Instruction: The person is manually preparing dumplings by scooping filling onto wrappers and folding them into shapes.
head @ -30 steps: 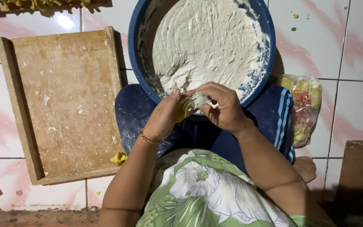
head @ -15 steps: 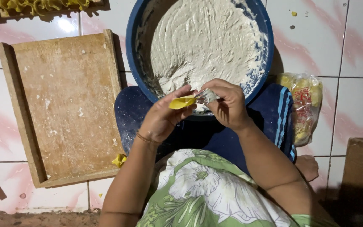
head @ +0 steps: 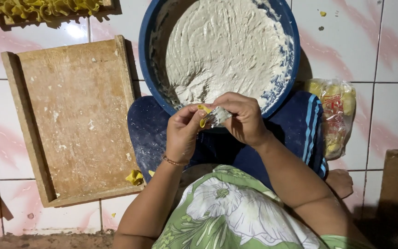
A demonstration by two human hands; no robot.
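Note:
A big blue basin full of white filling paste rests between my knees. Just in front of its near rim my left hand and my right hand meet. Together they pinch a small yellow dough wrapper with a dab of the white paste on it. My left wrist wears a thin bracelet. Both hands' fingers are closed around the wrapper, and most of it is hidden by them.
A floured wooden tray lies on the tiled floor to the left, a yellow scrap by its near corner. Another tray with several folded yellow pieces sits at top left. A plastic bag of yellow wrappers lies to the right.
The hands have folded the yellow wrapper tighter; half a second ago it showed flatter and more open between the fingers. The hands stay in the same spot by the basin's rim.

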